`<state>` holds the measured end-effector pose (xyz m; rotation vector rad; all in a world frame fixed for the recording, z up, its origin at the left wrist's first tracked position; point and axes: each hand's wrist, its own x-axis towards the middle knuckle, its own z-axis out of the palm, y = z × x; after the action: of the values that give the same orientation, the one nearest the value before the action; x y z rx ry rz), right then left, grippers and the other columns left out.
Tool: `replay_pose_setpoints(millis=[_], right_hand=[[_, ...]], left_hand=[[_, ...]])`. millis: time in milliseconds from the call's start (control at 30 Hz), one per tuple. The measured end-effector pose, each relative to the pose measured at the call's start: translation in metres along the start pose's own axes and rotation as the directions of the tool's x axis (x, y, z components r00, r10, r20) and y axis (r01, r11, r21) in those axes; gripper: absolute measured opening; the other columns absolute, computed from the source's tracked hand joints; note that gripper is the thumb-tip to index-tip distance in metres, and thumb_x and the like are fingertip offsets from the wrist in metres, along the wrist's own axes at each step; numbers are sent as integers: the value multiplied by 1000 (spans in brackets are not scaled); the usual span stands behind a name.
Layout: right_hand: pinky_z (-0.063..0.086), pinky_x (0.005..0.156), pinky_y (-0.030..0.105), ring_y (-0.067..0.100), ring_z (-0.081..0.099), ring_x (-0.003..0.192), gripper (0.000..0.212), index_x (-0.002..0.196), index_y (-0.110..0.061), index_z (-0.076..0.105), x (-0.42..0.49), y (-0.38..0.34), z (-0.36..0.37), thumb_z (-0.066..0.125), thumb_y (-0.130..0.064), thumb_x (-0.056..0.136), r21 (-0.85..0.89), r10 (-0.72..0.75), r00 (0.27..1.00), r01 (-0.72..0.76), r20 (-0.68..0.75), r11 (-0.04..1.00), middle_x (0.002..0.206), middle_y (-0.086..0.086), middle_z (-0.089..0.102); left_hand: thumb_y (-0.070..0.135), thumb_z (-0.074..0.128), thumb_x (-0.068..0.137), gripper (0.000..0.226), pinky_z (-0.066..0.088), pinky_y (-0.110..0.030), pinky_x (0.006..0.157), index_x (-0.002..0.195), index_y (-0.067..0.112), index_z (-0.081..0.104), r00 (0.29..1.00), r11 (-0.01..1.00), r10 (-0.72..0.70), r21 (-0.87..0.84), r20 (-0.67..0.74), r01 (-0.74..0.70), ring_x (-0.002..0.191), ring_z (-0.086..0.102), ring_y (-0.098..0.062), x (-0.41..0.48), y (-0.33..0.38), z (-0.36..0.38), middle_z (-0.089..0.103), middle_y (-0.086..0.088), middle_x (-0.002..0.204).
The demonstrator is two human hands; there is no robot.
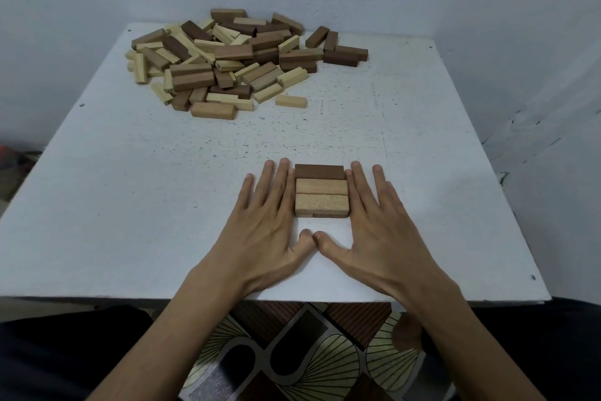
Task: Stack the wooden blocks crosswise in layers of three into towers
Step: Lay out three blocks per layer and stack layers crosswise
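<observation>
A low tower of wooden blocks point(321, 194) stands near the front middle of the white table point(162, 199). Its top layer is three blocks lying left to right: one dark brown at the back, two light brown in front. Block ends of a lower layer show under the front edge. My left hand point(270, 221) lies flat with straight fingers against the tower's left side. My right hand point(377, 225) lies flat against its right side. The two thumb tips touch in front of the tower. A big heap of loose blocks point(227, 59) lies at the table's far left.
One pale block point(290, 101) lies apart at the heap's near edge. A grey wall stands behind and to the right of the table. Below the table's front edge I see a patterned floor point(292, 352) and dark-clothed legs.
</observation>
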<state>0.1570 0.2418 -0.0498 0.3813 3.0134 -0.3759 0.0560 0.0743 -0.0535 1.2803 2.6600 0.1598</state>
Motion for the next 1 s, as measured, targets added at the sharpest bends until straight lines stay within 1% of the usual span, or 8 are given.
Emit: replay_pose_setpoints(millis=[133, 200, 267, 367, 467, 600, 833, 1000], right_hand=[[-13, 120, 32, 15, -31, 147, 120, 158, -16, -12, 3, 16, -8, 15, -94, 70, 65, -53, 998, 52, 23, 997, 164, -4, -20], [-9, 121, 30, 11, -26, 149, 121, 159, -21, -3, 7, 28, -15, 33, -94, 69, 143, -94, 995, 90, 18, 986, 165, -10, -10], [-3, 121, 28, 4, -20, 149, 122, 158, -29, 5, 13, 36, -24, 53, -88, 63, 267, -102, 994, 87, 41, 960, 162, -21, -3], [3, 120, 26, -6, -11, 148, 120, 155, -40, 14, 24, 39, -37, 69, -77, 56, 367, -112, 988, 64, 111, 928, 158, -30, 7], [15, 118, 27, -4, 9, 146, 113, 153, -42, 20, 33, 40, -40, 76, -71, 59, 378, -142, 984, 91, 111, 921, 158, -25, 20], [26, 109, 24, -4, 25, 133, 105, 152, -38, 25, 39, 40, -34, 82, -59, 67, 389, -196, 977, 150, 83, 909, 142, -29, 35], [24, 95, 6, -6, 29, 124, 96, 150, -39, 31, 41, 43, -29, 84, -49, 70, 413, -202, 979, 178, 16, 893, 122, -41, 35], [26, 97, 8, -2, 30, 127, 91, 147, -37, 36, 41, 43, -28, 84, -47, 71, 426, -188, 982, 165, 13, 890, 129, -23, 38]], left_hand=[[78, 2, 83, 99, -13, -38, 123, 153, 14, -26, 1000, 999, 9, -50, -1, -9, 145, -35, -14, 1, -15, -2, -33, -1, 160], [86, 17, 80, 108, -15, -33, 122, 155, 18, -21, 999, 990, 36, -134, 10, -34, 146, -32, -8, 4, -26, -7, -30, 5, 161], [92, 33, 71, 120, -13, -26, 121, 159, 22, -6, 998, 970, 61, -236, -20, -64, 148, -20, -1, 8, -32, -15, -14, 9, 165], [88, 57, 57, 124, 8, -23, 120, 157, 27, 19, 993, 913, 62, -397, -97, -96, 140, 17, 7, 18, -36, -25, 27, 13, 159], [80, 71, 55, 123, 30, -30, 113, 156, 32, 22, 989, 865, 101, -481, -112, -143, 132, 39, 1, 29, -39, -28, 42, 19, 148], [75, 73, 58, 117, 34, -36, 112, 155, 31, 25, 985, 866, 144, -469, -99, -174, 130, 45, -5, 38, -40, -23, 50, 16, 144], [74, 71, 61, 110, 32, -30, 111, 153, 30, 30, 983, 857, 140, -482, -118, -180, 127, 46, -5, 39, -40, -18, 55, 16, 138], [72, 70, 61, 109, 29, -24, 109, 153, 29, 32, 983, 854, 128, -489, -135, -178, 125, 45, -4, 40, -39, -17, 56, 16, 136]])
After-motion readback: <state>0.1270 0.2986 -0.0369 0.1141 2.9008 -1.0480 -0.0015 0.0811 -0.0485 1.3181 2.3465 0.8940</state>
